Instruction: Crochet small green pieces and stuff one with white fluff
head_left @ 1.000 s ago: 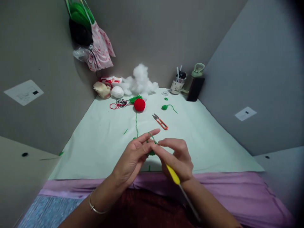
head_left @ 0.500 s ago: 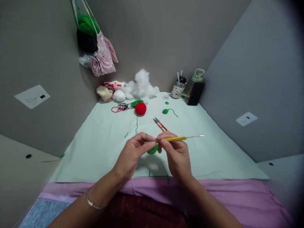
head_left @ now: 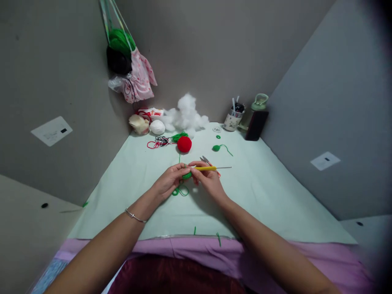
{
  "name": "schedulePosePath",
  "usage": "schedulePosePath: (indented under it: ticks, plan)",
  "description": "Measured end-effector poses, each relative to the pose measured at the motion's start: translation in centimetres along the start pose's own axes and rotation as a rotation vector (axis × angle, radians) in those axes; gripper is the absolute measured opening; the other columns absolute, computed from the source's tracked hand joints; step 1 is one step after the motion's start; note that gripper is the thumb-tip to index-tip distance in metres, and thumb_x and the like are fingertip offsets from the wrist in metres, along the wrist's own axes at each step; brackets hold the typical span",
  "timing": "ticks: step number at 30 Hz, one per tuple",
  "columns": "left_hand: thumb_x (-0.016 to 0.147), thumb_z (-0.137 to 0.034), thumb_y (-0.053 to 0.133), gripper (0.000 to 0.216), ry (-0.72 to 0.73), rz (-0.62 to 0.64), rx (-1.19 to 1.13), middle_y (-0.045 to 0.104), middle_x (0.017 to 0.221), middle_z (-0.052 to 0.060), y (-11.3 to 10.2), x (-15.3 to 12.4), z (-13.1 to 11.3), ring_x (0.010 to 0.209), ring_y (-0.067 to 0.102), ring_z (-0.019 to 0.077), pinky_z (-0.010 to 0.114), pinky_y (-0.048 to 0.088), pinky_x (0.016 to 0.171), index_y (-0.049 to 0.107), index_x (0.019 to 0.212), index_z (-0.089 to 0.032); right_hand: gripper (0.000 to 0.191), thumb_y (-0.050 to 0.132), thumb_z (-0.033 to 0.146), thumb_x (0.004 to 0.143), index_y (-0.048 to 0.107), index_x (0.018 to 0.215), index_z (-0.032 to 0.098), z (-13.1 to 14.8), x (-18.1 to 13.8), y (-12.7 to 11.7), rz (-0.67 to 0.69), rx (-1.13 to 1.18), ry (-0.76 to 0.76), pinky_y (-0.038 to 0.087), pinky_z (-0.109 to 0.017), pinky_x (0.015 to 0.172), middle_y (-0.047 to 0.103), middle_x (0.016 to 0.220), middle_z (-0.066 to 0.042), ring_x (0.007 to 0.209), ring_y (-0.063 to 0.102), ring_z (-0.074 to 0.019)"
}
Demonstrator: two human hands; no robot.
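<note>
My left hand pinches a small green crocheted piece, partly hidden by the fingers, with green yarn running over the forefinger. In my right hand is a crochet hook with a yellow handle, held nearly level and pointing left; its thin metal rear end sticks out to the right. The working tip is at the green piece, too small to make out. Below the left fingers a loop of green yarn rests on the table. Behind the right hand lie thread snips, partly covered.
A red crocheted ball, tangled yarn and white stuffing stand at the back. A green piece with a tail lies right of them. A pen cup, a bottle and a phone occupy the back right corner.
Both hands have moved away from me and slightly left, with the hook and green piece still held. The snips are now more covered by my right hand, and the green yarn loop shows below.
</note>
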State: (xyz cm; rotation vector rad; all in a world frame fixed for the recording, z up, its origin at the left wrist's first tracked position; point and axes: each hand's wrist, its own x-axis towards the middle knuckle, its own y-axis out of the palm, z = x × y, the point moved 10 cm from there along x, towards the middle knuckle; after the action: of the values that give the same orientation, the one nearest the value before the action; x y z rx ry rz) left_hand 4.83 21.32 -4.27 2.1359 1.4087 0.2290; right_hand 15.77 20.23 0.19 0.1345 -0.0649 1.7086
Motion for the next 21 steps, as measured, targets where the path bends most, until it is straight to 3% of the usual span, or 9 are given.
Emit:
schedulePosePath:
  ticks: [5, 14, 21]
  plan:
    - [0.074, -0.032, 0.09, 0.032, -0.001, -0.02, 0.028, 0.067, 0.083, 0.001, -0.5, 0.4, 0.1, 0.074, 0.062, 0.0099, 0.021, 0.049, 0.073, 0.067, 0.086, -0.014, 0.051, 0.079, 0.058, 0.079, 0.067, 0.106, 0.018, -0.6, 0.2, 0.0, 0.017, -0.017, 0.042, 0.037, -0.026, 0.052, 0.054, 0.06, 0.006, 0.054, 0.049, -0.0119]
    - [0.073, -0.033, 0.089, 0.032, 0.007, -0.01, 0.059, 0.063, 0.075, -0.001, -0.4, 0.0, -0.1, 0.067, 0.059, 0.0082, 0.019, 0.046, 0.066, 0.065, 0.081, -0.014, 0.051, 0.075, 0.061, 0.082, 0.066, 0.107, 0.018, -1.3, 0.3, 0.3, 0.043, -0.027, 0.045, 0.037, -0.026, 0.052, 0.059, 0.064, 0.004, 0.052, 0.048, -0.0111]
    - [0.07, -0.032, 0.091, 0.033, 0.001, -0.017, 0.044, 0.069, 0.081, 0.002, -0.5, 0.3, 0.2, 0.072, 0.064, 0.0097, 0.021, 0.05, 0.073, 0.067, 0.083, -0.013, 0.045, 0.075, 0.057, 0.084, 0.066, 0.106, 0.019, -1.3, 0.2, 0.1, 0.01, -0.037, 0.009, 0.035, -0.026, 0.051, 0.055, 0.061, 0.005, 0.053, 0.047, -0.0114]
